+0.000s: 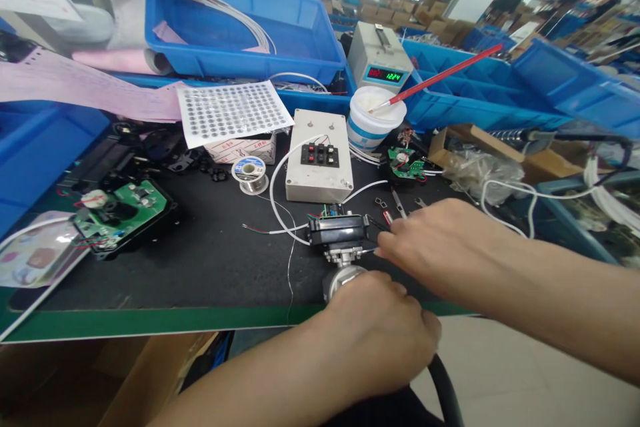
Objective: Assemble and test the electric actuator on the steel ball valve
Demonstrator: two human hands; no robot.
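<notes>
A black-housed device with a metal valve body (345,273) stands near the front of the bench, white cables coming from its housing (337,230). My left hand (383,327) is closed over the round metal lower part of this valve body; its fingertips are hidden. My right hand (425,240) is closed at the device's right side. From its fingers a thin metal tool (369,251) reaches to the bracket under the housing; its kind is hidden. Beyond the right hand lie a small open-end wrench (421,202) and a screwdriver-like tool (399,203).
Behind the device sits a grey switch box (319,183), with a solder spool (250,175) to its left. A white tub (375,123) holds a red brush (450,72). Green circuit boards (143,217) lie at left. Blue bins (245,63) and a power supply (377,50) line the back.
</notes>
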